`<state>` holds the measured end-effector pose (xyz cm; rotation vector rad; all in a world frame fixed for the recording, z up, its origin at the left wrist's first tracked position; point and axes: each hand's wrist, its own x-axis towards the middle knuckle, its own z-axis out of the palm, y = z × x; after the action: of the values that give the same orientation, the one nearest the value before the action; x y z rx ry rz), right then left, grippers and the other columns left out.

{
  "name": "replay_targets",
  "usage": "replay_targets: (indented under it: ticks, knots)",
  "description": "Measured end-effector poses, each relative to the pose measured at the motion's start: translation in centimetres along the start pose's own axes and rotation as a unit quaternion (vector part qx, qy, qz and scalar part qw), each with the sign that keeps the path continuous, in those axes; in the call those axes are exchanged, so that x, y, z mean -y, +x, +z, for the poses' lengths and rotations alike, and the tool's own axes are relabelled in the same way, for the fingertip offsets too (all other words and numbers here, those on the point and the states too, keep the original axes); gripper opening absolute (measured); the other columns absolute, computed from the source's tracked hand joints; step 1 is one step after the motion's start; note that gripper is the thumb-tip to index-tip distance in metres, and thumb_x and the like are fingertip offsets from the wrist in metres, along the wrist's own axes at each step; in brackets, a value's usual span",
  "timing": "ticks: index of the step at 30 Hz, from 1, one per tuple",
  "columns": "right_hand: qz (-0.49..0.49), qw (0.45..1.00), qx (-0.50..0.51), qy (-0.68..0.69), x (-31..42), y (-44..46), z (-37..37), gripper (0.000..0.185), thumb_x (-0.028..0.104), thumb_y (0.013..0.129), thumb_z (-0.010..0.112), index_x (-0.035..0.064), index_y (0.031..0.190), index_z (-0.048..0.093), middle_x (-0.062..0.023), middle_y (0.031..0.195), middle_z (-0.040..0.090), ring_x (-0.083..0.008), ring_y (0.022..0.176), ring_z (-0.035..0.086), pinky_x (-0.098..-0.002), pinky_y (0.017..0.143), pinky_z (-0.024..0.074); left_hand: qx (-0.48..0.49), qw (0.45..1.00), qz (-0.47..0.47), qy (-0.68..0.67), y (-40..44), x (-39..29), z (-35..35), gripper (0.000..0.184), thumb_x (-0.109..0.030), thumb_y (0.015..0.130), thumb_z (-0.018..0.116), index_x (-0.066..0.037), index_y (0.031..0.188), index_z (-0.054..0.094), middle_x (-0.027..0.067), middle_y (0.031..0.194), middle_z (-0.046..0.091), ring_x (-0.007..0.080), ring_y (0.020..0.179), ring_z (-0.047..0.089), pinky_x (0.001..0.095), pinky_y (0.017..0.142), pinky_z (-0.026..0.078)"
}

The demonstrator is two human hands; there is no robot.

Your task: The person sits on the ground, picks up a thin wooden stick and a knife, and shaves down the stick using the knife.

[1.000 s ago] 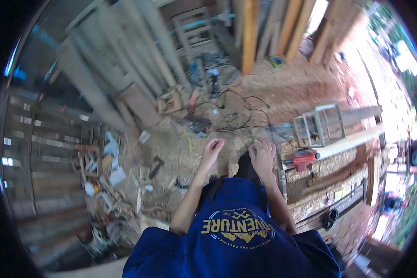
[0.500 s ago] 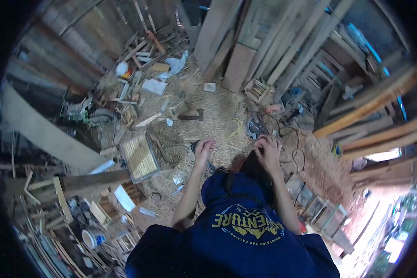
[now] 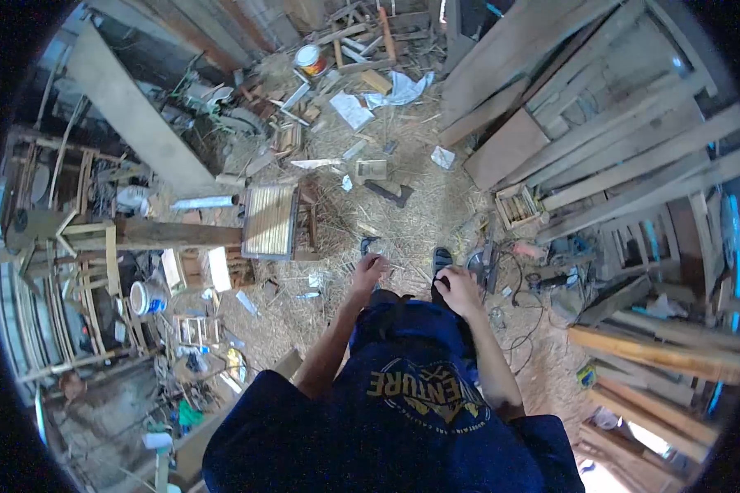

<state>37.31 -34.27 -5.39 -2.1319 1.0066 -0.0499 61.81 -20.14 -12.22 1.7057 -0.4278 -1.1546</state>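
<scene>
My left hand [image 3: 371,272] hangs in front of my body, its fingers loosely bent and apart, nothing visible in it. My right hand [image 3: 459,289] is held level beside it, fingers curled a little and thumb separate, also with nothing visible in it. Below them my feet in dark sandals [image 3: 442,259] stand on the straw-strewn floor [image 3: 411,226]. Ahead on the floor lies what looks like an axe [image 3: 389,193]. A tool resembling a circular saw [image 3: 483,261] lies right of my right foot. Neither hand touches any of these.
A slatted wooden frame [image 3: 269,220] stands left, near a white bucket [image 3: 147,297]. Long planks [image 3: 625,148] lean at the right. A dark cable [image 3: 520,329] loops across the floor there. Papers [image 3: 352,110] and wood scraps lie ahead.
My view has turned toward the left, so the surroundings appear shifted and rotated. Both hands have dropped slightly closer to my body. Both sandals now show more plainly.
</scene>
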Motion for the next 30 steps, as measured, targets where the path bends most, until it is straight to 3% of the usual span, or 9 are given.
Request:
replay_targets:
  ticks: [6,10,16,17,21,24,25,29,30]
  knots:
    - [-0.070,0.997,0.017,-0.007,-3.9,6.1,-5.4,0.012,0.019,0.082,0.068,0.0092,0.087,0.064,-0.0124,0.089,0.063,-0.0343,0.100,0.058,-0.0473,0.088,0.0413,-0.005,0.993,0.082,0.089,2.4,-8.6,6.4,0.023,-0.017,0.100,0.054,0.003,0.108,0.061,0.0096,0.098,0.068,0.0172,0.090,0.065,0.0304,0.085,0.051]
    - [-0.116,0.991,0.025,-0.054,-3.7,12.5,-8.2,0.016,0.022,0.087,0.067,0.0084,0.094,0.063,-0.0140,0.090,0.067,-0.0339,0.099,0.061,-0.0456,0.085,0.0453,-0.063,0.990,0.053,-0.115,5.5,-6.1,7.1,0.023,-0.020,0.100,0.054,0.000,0.110,0.061,0.0076,0.095,0.069,0.0128,0.084,0.065,0.0267,0.073,0.050]
    - [-0.095,0.990,0.095,-0.029,-2.7,22.0,-9.0,0.019,0.022,0.088,0.067,0.0070,0.099,0.064,-0.0152,0.094,0.069,-0.0351,0.091,0.065,-0.0440,0.078,0.0504,-0.150,0.977,-0.047,-0.147,9.7,-4.6,4.3,0.022,-0.021,0.100,0.055,-0.002,0.109,0.060,0.0068,0.094,0.070,0.0120,0.080,0.064,0.0245,0.068,0.048]
    - [-0.092,0.989,0.111,0.045,-3.8,23.5,-7.8,0.020,0.022,0.088,0.067,0.0056,0.098,0.066,-0.0155,0.093,0.069,-0.0354,0.091,0.066,-0.0434,0.079,0.0511,-0.160,0.964,-0.023,-0.210,10.7,-3.5,3.9,0.022,-0.022,0.099,0.056,-0.002,0.107,0.060,0.0067,0.093,0.069,0.0117,0.078,0.063,0.0244,0.066,0.047]
    - [-0.113,0.986,0.115,-0.039,-4.1,28.3,-5.9,0.023,0.024,0.087,0.067,0.0046,0.100,0.067,-0.0182,0.096,0.068,-0.0337,0.091,0.067,-0.0408,0.079,0.0520,-0.184,0.965,-0.083,-0.169,14.7,-3.1,1.3,0.022,-0.020,0.097,0.055,0.000,0.105,0.060,0.0069,0.089,0.068,0.0135,0.077,0.064,0.0265,0.065,0.049]
    - [-0.080,0.979,0.173,-0.066,-4.3,31.4,-3.5,0.023,0.023,0.088,0.066,0.0047,0.102,0.067,-0.0187,0.097,0.068,-0.0328,0.091,0.067,-0.0403,0.079,0.0520,-0.192,0.965,-0.087,-0.158,18.2,-2.6,-0.7,0.022,-0.018,0.096,0.056,0.001,0.103,0.060,0.0082,0.087,0.068,0.0147,0.076,0.065,0.0279,0.065,0.050]
    - [-0.092,0.972,0.204,-0.064,-3.1,32.7,-3.5,0.023,0.023,0.088,0.065,0.0045,0.102,0.068,-0.0171,0.095,0.069,-0.0315,0.089,0.067,-0.0401,0.078,0.0517,-0.204,0.943,-0.060,-0.257,20.9,0.7,-0.5,0.020,-0.018,0.095,0.056,0.002,0.101,0.060,0.0092,0.086,0.068,0.0154,0.073,0.065,0.0285,0.066,0.052]
    - [-0.075,0.962,0.222,-0.141,-5.3,38.4,-1.9,0.021,0.023,0.088,0.064,0.0048,0.098,0.068,-0.0140,0.092,0.070,-0.0299,0.088,0.067,-0.0393,0.078,0.0516,-0.213,0.945,-0.056,-0.243,24.3,0.0,-2.1,0.018,-0.015,0.095,0.056,0.002,0.098,0.059,0.0093,0.085,0.068,0.0165,0.072,0.065,0.0292,0.069,0.054]
    - [-0.030,0.955,0.261,-0.136,-4.8,39.9,-2.3,0.022,0.024,0.088,0.063,0.0058,0.100,0.067,-0.0152,0.093,0.069,-0.0309,0.090,0.067,-0.0401,0.079,0.0512,-0.221,0.949,-0.044,-0.222,24.1,-1.7,-2.2,0.017,-0.015,0.095,0.056,0.002,0.097,0.059,0.0092,0.085,0.067,0.0164,0.072,0.065,0.0293,0.069,0.054]
